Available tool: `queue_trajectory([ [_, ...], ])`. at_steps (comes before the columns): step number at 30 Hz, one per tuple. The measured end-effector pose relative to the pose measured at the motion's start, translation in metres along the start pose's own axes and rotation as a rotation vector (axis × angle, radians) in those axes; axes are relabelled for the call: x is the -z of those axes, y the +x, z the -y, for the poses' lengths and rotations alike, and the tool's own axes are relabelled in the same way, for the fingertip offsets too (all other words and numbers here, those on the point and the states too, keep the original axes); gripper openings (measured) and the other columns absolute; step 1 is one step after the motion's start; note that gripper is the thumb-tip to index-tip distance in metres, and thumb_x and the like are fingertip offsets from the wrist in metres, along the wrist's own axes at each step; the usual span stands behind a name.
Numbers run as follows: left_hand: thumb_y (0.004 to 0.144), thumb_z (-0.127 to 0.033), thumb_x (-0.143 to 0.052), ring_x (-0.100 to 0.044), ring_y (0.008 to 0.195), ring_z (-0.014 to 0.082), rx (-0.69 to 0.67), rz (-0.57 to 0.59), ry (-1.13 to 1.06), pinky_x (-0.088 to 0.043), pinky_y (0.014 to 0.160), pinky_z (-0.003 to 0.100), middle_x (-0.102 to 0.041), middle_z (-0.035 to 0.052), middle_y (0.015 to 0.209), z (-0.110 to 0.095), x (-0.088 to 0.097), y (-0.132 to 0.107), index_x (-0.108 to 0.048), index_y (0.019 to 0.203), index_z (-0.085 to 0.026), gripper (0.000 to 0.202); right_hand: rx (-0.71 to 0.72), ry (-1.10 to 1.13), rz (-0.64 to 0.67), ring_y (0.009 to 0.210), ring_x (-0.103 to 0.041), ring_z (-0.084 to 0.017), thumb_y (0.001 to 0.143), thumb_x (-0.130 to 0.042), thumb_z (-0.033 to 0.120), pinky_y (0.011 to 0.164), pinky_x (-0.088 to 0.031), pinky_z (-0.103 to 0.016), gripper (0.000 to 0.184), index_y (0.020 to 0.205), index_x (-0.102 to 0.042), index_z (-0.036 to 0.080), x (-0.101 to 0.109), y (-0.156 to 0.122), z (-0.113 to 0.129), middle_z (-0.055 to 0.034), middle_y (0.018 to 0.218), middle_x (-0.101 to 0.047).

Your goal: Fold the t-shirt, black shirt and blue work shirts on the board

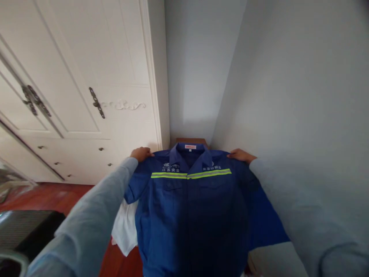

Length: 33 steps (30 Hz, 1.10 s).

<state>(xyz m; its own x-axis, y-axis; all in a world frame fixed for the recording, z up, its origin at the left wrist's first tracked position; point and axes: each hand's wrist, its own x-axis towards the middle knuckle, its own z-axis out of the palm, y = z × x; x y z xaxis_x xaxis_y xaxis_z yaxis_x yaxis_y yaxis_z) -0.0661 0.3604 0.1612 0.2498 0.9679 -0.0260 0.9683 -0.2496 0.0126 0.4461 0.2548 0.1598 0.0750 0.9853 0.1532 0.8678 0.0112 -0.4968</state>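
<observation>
A navy short-sleeved work shirt (167, 204) hangs spread out in front of me, its front and open collar facing me. A yellow-green and grey reflective stripe crosses the chest, with pale lettering above it. My left hand (142, 153) is closed on the shirt's shoulder at the left. At the opposite shoulder, my right hand (241, 154) pinches the cloth with thumb and fingers. A small label shows inside the collar. The lower hem runs out of view at the bottom.
A white wardrobe (121, 69) with dark handles stands at left, beside a grey wall (288, 77). White cloth (127, 227) and bright blue cloth (266, 221) show behind the shirt. A dark-sided object (31, 231) sits on the reddish wooden floor (69, 192).
</observation>
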Motion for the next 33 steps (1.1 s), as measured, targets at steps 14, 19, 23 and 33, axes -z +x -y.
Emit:
queue_trajectory([
  [14, 0.103, -0.053, -0.039, -0.050, 0.138, 0.0311, -0.409, -0.170, -0.030, -0.040, 0.112, 0.043, -0.053, 0.0188, 0.149, -0.048, -0.093, 0.029, -0.048, 0.145, -0.015, 0.057, 0.222, -0.194, -0.007, 0.120, -0.064, -0.027, 0.100, -0.046, 0.033, 0.107, -0.046, -0.039, 0.040, 0.127, -0.068, 0.015, -0.112, 0.062, -0.014, -0.0161, 0.128, -0.070],
  [19, 0.102, -0.059, -0.035, -0.025, 0.154, 0.0317, -0.530, -0.104, -0.120, -0.026, 0.122, 0.044, -0.035, 0.0199, 0.163, -0.106, -0.136, 0.041, -0.038, 0.154, -0.009, 0.073, 0.459, -0.259, 0.084, 0.146, -0.041, -0.032, 0.102, -0.043, 0.049, 0.118, -0.036, -0.049, 0.060, 0.149, -0.050, 0.013, -0.197, 0.060, 0.032, -0.0181, 0.157, -0.045],
  [23, 0.102, -0.060, -0.031, -0.026, 0.154, 0.0334, -0.455, -0.035, -0.130, -0.021, 0.124, 0.052, -0.029, 0.0175, 0.166, -0.120, -0.166, 0.054, -0.034, 0.157, -0.011, 0.073, 0.393, -0.360, 0.127, 0.150, -0.035, -0.032, 0.104, -0.037, 0.047, 0.121, -0.030, -0.053, 0.062, 0.154, -0.043, 0.011, -0.238, 0.053, 0.029, -0.0195, 0.159, -0.042],
  [33, 0.102, -0.059, -0.032, -0.027, 0.153, 0.0339, -0.438, -0.074, -0.080, -0.022, 0.123, 0.054, -0.031, 0.0178, 0.165, -0.119, -0.166, 0.053, -0.036, 0.157, -0.011, 0.073, 0.372, -0.362, 0.149, 0.152, -0.030, -0.032, 0.105, -0.033, 0.047, 0.123, -0.026, -0.052, 0.063, 0.156, -0.040, 0.011, -0.235, 0.046, 0.030, -0.0183, 0.162, -0.037],
])
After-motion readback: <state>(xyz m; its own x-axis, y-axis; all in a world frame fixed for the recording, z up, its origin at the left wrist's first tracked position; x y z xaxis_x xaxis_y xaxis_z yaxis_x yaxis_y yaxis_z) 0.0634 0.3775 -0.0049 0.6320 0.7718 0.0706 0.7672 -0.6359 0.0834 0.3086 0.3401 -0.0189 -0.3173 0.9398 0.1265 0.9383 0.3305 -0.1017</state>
